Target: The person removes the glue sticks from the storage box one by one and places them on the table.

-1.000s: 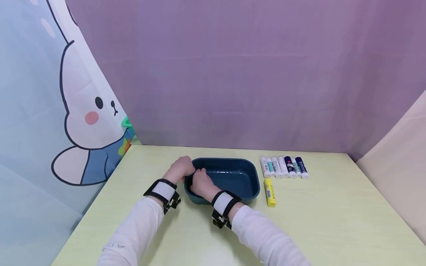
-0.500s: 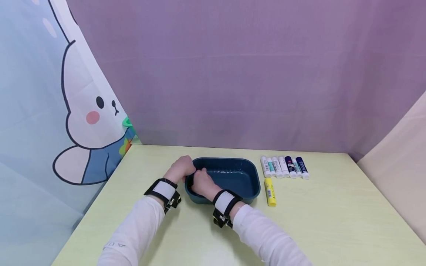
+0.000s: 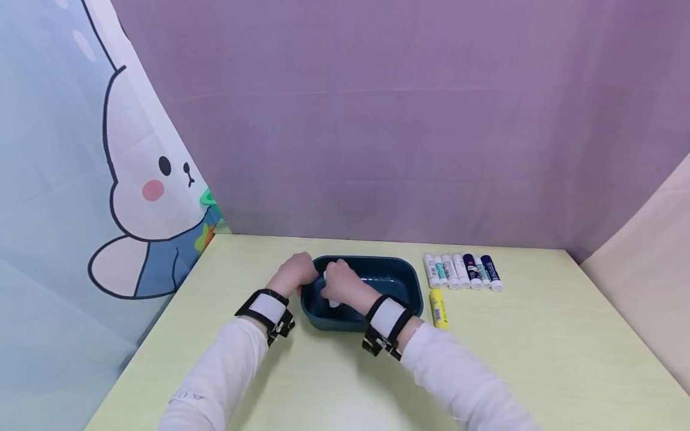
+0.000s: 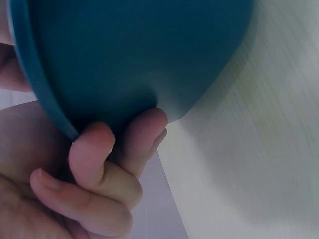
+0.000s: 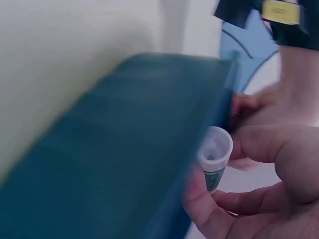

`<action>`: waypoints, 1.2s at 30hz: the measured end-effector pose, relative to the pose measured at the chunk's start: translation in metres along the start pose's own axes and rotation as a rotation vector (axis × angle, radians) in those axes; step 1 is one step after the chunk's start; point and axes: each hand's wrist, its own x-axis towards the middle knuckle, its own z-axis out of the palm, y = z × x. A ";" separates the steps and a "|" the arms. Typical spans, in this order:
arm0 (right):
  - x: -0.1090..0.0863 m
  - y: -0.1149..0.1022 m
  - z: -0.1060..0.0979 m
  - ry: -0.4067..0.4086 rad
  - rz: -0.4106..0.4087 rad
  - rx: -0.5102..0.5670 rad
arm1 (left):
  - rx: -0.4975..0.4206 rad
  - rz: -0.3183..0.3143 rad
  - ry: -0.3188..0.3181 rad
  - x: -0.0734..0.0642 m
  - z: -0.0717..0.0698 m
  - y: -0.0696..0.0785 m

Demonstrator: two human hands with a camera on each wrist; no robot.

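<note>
The dark blue plastic basin (image 3: 396,261) stands on the table in the head view. At its left rim is my left hand (image 3: 297,272); in the left wrist view its bent fingers (image 4: 94,154) grip the basin's wall from outside. My right hand (image 3: 346,284) is over the basin's left part, gripping a white glue stick (image 3: 334,303). In the right wrist view this glue stick (image 5: 215,149) shows a hollow white end and a green label, pinched between thumb and fingers beside the basin's rim. The basin's left inside corner is partly hidden by my hands.
Right of the basin, several glue sticks (image 3: 462,271) with white and dark blue bodies lie side by side in a row. A yellow glue stick (image 3: 438,310) lies just in front of that row's left end. A purple curtain (image 3: 399,149) hangs behind the table (image 3: 528,347).
My right hand has lifted and shifted right from the basin's left inside corner, and a white glue stick now shows in its grip. My left hand stays at the rim.
</note>
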 end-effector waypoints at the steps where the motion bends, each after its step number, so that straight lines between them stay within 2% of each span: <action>1: -0.002 0.000 -0.005 -0.002 0.007 -0.004 | 0.001 -0.003 0.001 0.000 0.000 0.000; 8: -0.020 0.006 -0.042 -0.008 -0.039 -0.038 | 0.005 -0.018 -0.002 -0.002 0.000 0.002; 12: -0.035 0.014 -0.064 0.003 -0.035 0.026 | -0.004 -0.002 0.000 -0.001 0.000 0.000; 16: -0.052 0.028 -0.087 0.022 -0.010 0.101 | -0.009 0.007 0.002 -0.002 0.001 0.000; 21: -0.067 0.053 -0.111 0.069 0.008 0.085 | -0.014 0.004 0.006 -0.004 0.001 0.001; 29: -0.087 0.096 -0.133 0.113 0.096 0.062 | -0.014 0.006 0.004 -0.007 0.000 0.001; 36: -0.109 0.137 -0.131 0.194 0.127 0.070 | -0.018 0.001 -0.005 -0.007 0.000 0.001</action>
